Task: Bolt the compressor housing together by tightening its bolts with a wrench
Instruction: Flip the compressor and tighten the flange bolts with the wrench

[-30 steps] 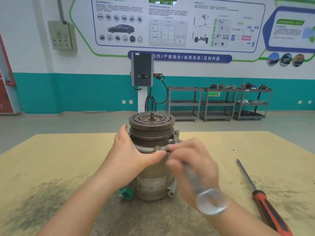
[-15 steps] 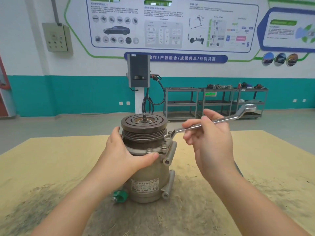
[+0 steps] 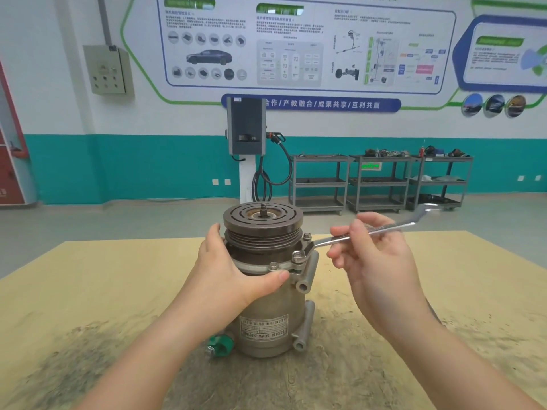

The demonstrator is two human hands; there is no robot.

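The compressor housing (image 3: 270, 309) stands upright in the middle of the table, a dark grooved pulley (image 3: 263, 224) on top. Several bolts ring its flange, one bolt (image 3: 298, 256) at the front right. My left hand (image 3: 233, 276) grips the housing from the left, thumb pressed along the flange. My right hand (image 3: 376, 261) holds the shaft of a silver wrench (image 3: 381, 229), which slants up to the right. The wrench's near end sits by the flange bolts on the right side; which bolt it sits on I cannot tell.
The yellow table (image 3: 103, 291) has dark scuffed patches near its front. A green fitting (image 3: 220, 346) sticks out at the housing's lower left. Far behind are grey shelf carts (image 3: 379, 182) and a charging unit (image 3: 245, 128) against the wall.
One second ago my right hand was low in front of the housing, blurred. It then rose to the right with the wrench on the flange, and has since held nearly still.
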